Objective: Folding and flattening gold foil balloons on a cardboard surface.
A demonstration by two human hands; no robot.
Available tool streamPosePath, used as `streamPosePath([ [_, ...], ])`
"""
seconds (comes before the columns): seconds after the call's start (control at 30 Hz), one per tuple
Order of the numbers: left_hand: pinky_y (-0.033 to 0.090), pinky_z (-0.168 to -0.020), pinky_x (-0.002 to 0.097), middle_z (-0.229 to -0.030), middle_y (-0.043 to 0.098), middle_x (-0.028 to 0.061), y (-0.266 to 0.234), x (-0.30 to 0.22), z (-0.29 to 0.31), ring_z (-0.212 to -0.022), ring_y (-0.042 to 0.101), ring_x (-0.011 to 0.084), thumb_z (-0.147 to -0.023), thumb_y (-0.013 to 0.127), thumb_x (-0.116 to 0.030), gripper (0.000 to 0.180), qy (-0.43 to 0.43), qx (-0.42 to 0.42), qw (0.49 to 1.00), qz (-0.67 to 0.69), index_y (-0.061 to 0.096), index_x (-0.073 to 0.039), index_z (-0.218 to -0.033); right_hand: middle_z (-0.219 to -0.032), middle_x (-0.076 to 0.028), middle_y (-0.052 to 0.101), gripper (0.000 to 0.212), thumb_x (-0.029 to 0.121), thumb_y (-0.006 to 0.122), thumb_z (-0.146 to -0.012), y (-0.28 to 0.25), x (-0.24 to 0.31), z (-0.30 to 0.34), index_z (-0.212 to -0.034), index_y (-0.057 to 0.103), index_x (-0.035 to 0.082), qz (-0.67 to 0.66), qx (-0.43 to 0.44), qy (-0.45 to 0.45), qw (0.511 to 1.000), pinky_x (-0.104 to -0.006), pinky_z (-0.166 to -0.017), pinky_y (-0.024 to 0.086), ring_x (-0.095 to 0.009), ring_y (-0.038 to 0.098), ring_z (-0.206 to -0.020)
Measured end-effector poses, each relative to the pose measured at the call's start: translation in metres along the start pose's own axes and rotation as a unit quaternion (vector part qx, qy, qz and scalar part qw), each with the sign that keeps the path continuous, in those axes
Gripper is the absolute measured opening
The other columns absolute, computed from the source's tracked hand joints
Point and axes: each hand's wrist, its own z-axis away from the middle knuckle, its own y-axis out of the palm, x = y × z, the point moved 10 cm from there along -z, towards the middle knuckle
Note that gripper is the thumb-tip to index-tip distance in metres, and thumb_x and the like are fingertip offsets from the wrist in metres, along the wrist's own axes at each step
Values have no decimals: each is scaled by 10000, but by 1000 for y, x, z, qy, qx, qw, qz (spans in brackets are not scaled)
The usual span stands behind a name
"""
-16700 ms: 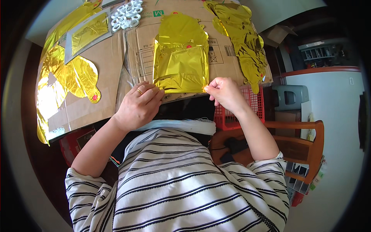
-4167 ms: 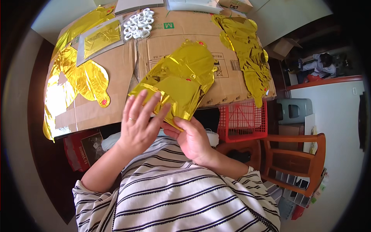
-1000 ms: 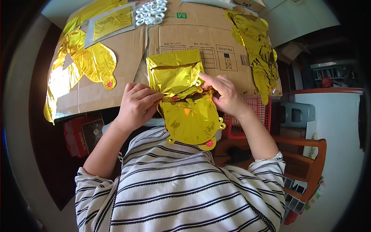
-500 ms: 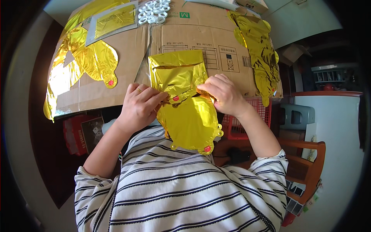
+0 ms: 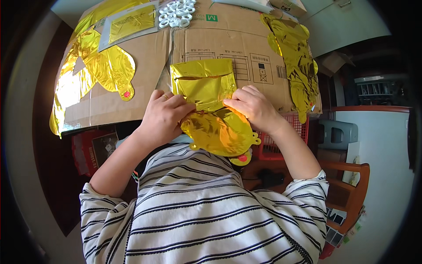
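A gold foil balloon [image 5: 215,132], flat and partly folded, lies over the cardboard's front edge, its rounded end with a red dot hanging towards me. My left hand [image 5: 165,115] pinches its left side, a ring on one finger. On the opposite side my right hand [image 5: 252,108] grips the foil between thumb and fingers. Beyond both hands the folded part of the balloon forms a neat rectangle with a crease across it. Another flat gold balloon [image 5: 112,68] rests on the left, and one more gold balloon [image 5: 294,61] drapes along the right.
Flattened cardboard [image 5: 136,99] covers the work surface. At the back are a clear packet with gold foil [image 5: 132,23] and several white ribbon rolls [image 5: 176,13]. Below the right edge stand a red plastic basket [image 5: 296,123], a grey stool [image 5: 338,134] and a wooden chair [image 5: 358,185].
The balloon's hanging end has risen and shifted slightly right, its foil now bent and creased. A red dot between my hands is no longer visible. Both hands keep their grip.
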Motion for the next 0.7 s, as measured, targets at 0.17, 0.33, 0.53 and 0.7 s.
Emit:
streamPosePath([
  [0.17,387,-822,384,-805,639,33,-4,15,1,-827,595,239,-793,739,-108,133,-56,-23,997,39,735,-107,-925,-964,-99,648,205,78,750,-782,1,-23,1,-973,703,18,-117,-14,88,989,-403,-771,501,-304,630,-891],
  [0.33,425,-726,385,-705,644,102,0,40,-5,-680,602,296,-856,737,-158,128,-190,17,978,80,712,-33,-841,-855,-162,674,212,143,708,-875,14,-50,-1,-805,676,-54,-287,29,280,916,-389,-715,516,-292,649,-760],
  [0.53,431,-535,339,-590,583,81,10,65,-3,-529,508,146,-870,749,-246,281,-315,42,929,189,682,22,-815,-693,17,596,226,157,750,-874,33,-83,3,-834,673,-52,-269,158,390,866,-270,-584,438,-49,496,-653],
  [0.7,446,-556,335,-609,602,86,9,71,0,-548,531,141,-872,748,-258,282,-337,27,925,174,689,16,-842,-786,-75,684,259,162,766,-834,43,-96,-2,-957,652,-35,-340,122,360,860,-367,-644,478,-172,576,-660],
])
